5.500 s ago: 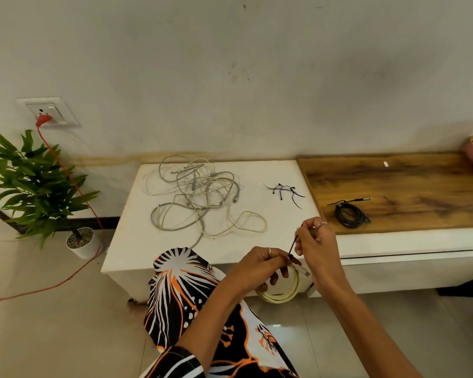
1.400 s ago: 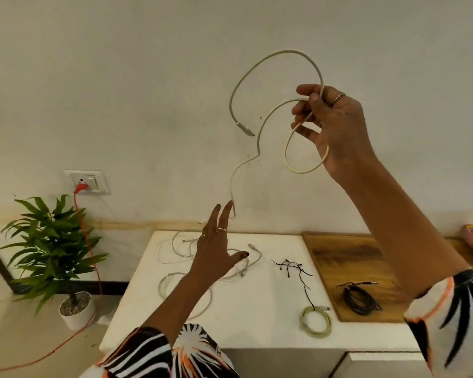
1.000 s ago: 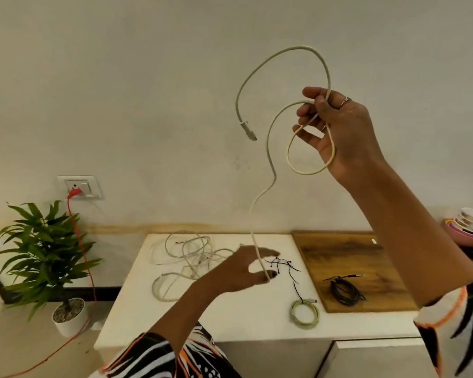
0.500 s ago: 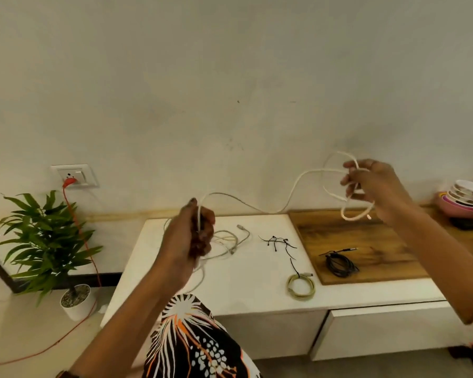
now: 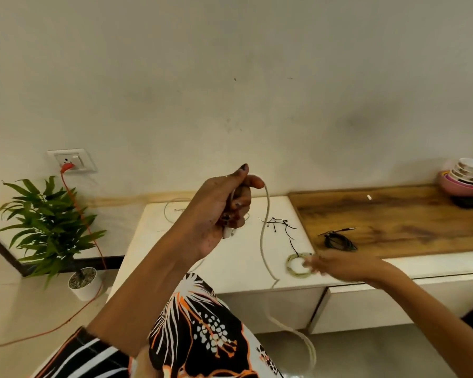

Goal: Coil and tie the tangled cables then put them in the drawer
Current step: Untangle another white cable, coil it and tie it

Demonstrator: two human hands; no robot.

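Dangling from the raised left hand (image 5: 224,211), white cable (image 5: 264,236).

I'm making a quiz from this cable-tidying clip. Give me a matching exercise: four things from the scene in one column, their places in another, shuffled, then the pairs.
Things:
1. white cable
2. black coiled cable
3. stack of bowls
4. potted plant

Places:
A. on the floor by the wall socket
B. gripped in the left hand
C. far right end of the counter
D. on the wooden board

Pairs: 1-B, 2-D, 3-C, 4-A
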